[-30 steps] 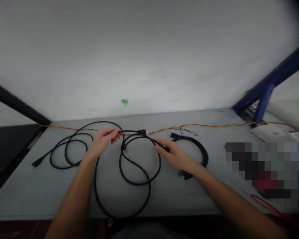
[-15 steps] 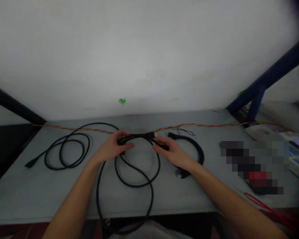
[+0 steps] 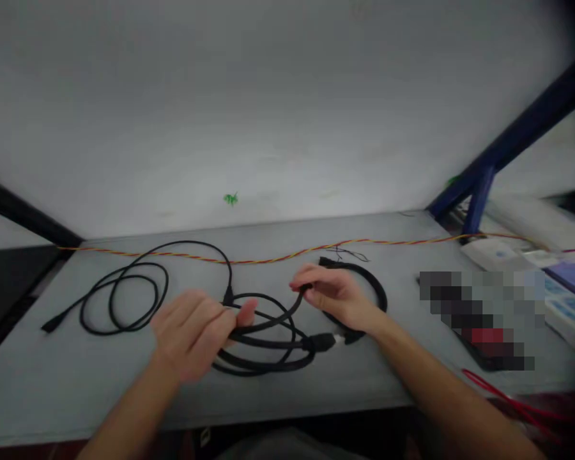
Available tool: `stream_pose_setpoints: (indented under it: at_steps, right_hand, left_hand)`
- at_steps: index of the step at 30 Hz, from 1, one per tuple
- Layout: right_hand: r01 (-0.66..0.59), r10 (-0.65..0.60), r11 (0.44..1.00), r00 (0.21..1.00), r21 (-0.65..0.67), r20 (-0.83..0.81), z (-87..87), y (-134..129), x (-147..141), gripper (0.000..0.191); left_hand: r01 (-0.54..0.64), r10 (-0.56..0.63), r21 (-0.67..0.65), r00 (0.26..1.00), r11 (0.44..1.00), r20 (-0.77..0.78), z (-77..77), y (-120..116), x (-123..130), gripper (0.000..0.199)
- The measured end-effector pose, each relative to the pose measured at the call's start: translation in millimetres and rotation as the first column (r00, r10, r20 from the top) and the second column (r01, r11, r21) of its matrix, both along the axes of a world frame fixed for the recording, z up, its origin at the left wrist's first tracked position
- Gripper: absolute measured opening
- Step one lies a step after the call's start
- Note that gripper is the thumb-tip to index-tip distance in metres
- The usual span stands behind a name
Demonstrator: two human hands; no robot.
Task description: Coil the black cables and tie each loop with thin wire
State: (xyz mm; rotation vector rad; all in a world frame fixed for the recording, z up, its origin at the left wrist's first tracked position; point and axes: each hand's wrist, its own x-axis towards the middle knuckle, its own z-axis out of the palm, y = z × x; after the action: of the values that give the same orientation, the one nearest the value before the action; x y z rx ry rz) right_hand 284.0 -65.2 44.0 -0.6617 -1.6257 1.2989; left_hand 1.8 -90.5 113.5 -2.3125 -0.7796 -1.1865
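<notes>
My left hand (image 3: 191, 332) is closed around several loops of a thick black cable (image 3: 273, 367), held above the front part of the table. One plug (image 3: 321, 343) of this cable, with a pale metal tip, points right from the loops. My right hand (image 3: 340, 297) pinches a raised stretch of the same cable between thumb and fingers. A thinner black cable (image 3: 110, 329) lies in loose loops at the left; its plug (image 3: 55, 322) rests near the table's left side. Beyond my right hand lies a bundled black cable (image 3: 379, 287), partly hidden by the hand.
A twisted red and yellow wire (image 3: 249, 261) runs across the back of the grey table (image 3: 287, 409). Right of my hands lie a blurred-out dark item (image 3: 479, 326), red wires (image 3: 496, 396) and a white power strip (image 3: 568, 313). A blue frame post (image 3: 508, 147) rises at the right.
The cable's hanging loop has been gathered up into my left hand, which came lower and nearer. My right hand has shifted slightly and now pinches a raised stretch. The cable's plug now points right.
</notes>
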Motion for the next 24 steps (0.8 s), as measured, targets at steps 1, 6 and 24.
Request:
stream_pose_setpoints:
  at_steps: [1, 6, 24]
  right_hand:
    - [-0.008, 0.006, 0.999, 0.999, 0.038, 0.05, 1.1, 0.5, 0.8, 0.018]
    - [-0.084, 0.032, 0.983, 0.955, 0.165, 0.294, -1.7, 3.6, 2.0, 0.017]
    - [-0.262, 0.123, 0.95, 0.816, 0.173, 0.564, -15.7, -12.6, -24.5, 0.022]
  left_hand:
    - [0.022, -0.016, 0.051, 0.994, 0.998, -0.107, -4.6, -5.1, -4.9, 0.029]
    - [0.079, -0.045, 0.061, 0.899, 0.995, -0.435, -37.1, -17.9, -35.1, 0.015]
    - [-0.229, 0.049, -0.73, 0.965, 0.644, -0.259, -93.4, -77.5, -50.7, 0.067]
